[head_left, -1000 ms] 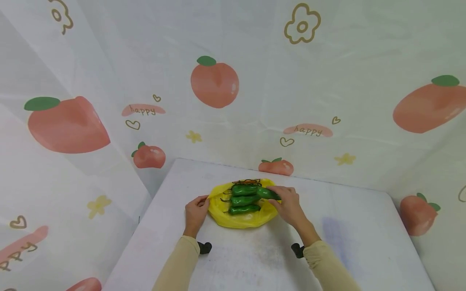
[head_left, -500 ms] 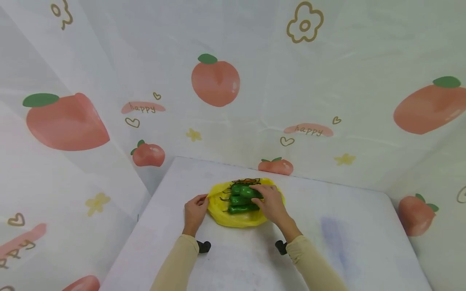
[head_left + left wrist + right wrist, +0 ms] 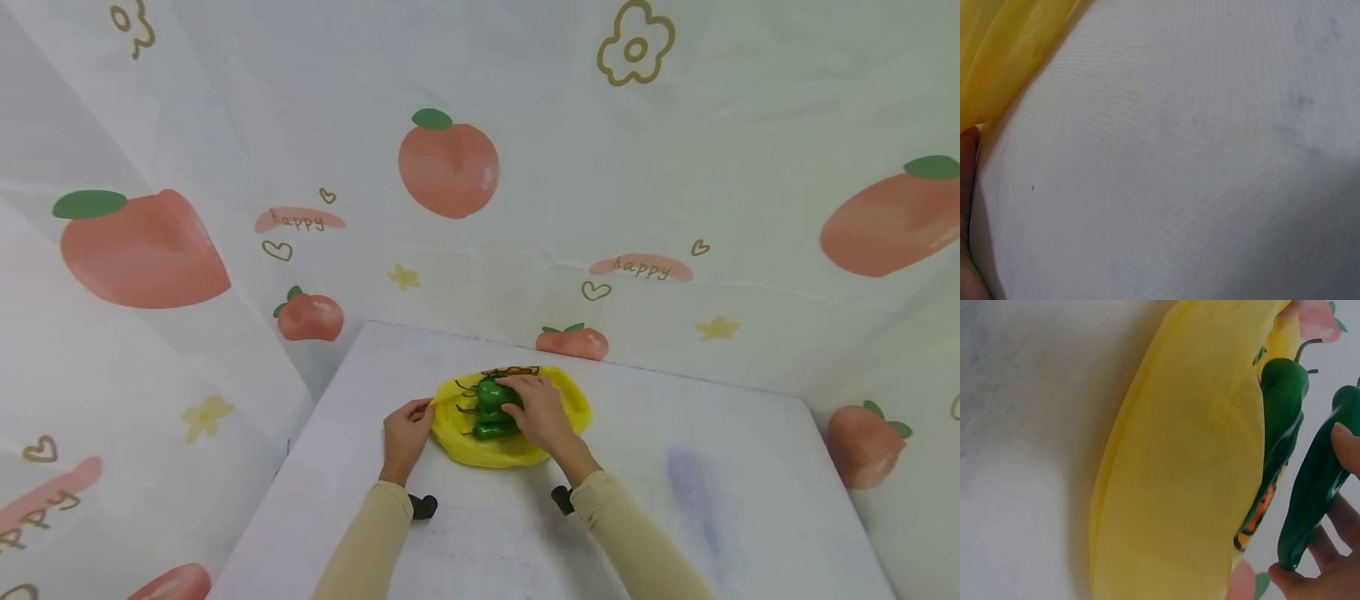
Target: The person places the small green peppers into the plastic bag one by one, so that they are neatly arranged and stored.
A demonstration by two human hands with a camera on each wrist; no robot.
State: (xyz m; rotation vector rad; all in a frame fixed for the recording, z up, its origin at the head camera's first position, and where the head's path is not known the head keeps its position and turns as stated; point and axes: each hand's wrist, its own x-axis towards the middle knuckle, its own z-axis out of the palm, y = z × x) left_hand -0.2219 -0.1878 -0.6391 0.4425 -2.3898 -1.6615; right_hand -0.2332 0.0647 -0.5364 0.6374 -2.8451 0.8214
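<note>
A yellow plastic bag (image 3: 480,456) lies spread on the table with its mouth facing up. Several green chili peppers (image 3: 491,431) with thin dark stems lie side by side in it. At its left rim my left hand (image 3: 405,435) pinches the plastic; the left wrist view shows only a strip of that hand beside a yellow fold (image 3: 1007,56). My right hand (image 3: 543,414) holds a green chili pepper (image 3: 1316,481) above the others, thumb on one side and fingers on the other. In the right wrist view another pepper (image 3: 1282,406) shows inside the bag's opening.
The white table (image 3: 720,483) reaches back to a white curtain (image 3: 517,167) printed with peaches and flowers. An orange and black print (image 3: 517,371) shows at the bag's far rim. A faint purple stain (image 3: 693,492) marks the table on the right.
My right hand has carried the held pepper leftward from the bag's right side to above the other peppers. The left hand has stayed at the left rim.
</note>
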